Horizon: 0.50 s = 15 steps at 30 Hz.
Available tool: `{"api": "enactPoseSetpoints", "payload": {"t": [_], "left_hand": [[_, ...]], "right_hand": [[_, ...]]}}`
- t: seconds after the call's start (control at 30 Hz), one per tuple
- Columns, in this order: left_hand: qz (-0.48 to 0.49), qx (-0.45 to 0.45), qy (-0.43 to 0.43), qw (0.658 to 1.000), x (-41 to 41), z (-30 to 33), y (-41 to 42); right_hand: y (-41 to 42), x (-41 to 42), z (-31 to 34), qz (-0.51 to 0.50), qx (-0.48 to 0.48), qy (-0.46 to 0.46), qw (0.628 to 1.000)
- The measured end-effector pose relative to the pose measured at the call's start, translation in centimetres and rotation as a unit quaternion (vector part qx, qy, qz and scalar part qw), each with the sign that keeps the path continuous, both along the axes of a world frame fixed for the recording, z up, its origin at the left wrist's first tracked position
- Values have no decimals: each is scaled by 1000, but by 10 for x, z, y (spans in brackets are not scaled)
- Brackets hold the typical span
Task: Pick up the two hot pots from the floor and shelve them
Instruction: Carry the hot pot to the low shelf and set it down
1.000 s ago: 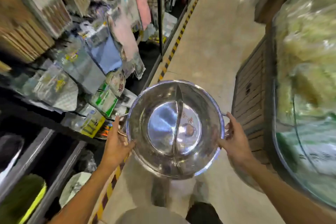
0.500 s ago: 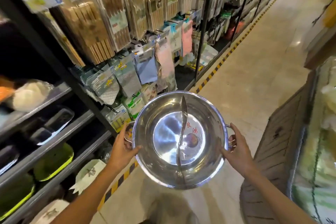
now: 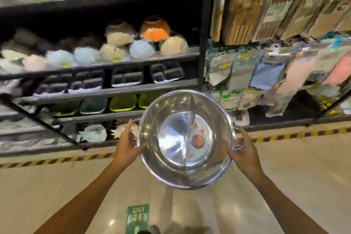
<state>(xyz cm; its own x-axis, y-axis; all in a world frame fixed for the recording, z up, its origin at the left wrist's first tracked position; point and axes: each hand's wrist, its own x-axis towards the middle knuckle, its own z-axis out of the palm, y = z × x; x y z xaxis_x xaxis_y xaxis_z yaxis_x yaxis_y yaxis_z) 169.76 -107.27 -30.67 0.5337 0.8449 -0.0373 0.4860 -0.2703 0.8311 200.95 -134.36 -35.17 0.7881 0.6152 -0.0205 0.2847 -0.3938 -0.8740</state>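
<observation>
The steel hot pot is up in the air in front of the shelving, well clear of the floor, its open mouth tipped toward the camera. A curved divider splits it into two compartments; both are bare of food, and the right one shows a round label with red characters and a small pot picture on its base. The left hand clasps the left rim by the side handle, fingers curled onto the wall; the right hand grips the right rim at the opposite handle, its fingers wrapped around the pot. Behind it, the black shelf rack carries blurred stacks of bowls up high, divided trays on the next tier, then green and teal dishes just beyond the pot's far rim. Right of the rack's post hang packaged cloths. A green floor sticker lies below.
</observation>
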Motion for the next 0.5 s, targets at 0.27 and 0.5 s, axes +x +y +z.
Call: {"api": "enactPoseSetpoints", "payload": {"t": [0.27,0.5], "left_hand": [[203,18,-24,979,-187,14,7],[303,36,-18,952,-360,5,2]], "right_hand": [[130,-113,22,164,-12,-3,986],[215,-260,48,287,-31,-34,957]]}}
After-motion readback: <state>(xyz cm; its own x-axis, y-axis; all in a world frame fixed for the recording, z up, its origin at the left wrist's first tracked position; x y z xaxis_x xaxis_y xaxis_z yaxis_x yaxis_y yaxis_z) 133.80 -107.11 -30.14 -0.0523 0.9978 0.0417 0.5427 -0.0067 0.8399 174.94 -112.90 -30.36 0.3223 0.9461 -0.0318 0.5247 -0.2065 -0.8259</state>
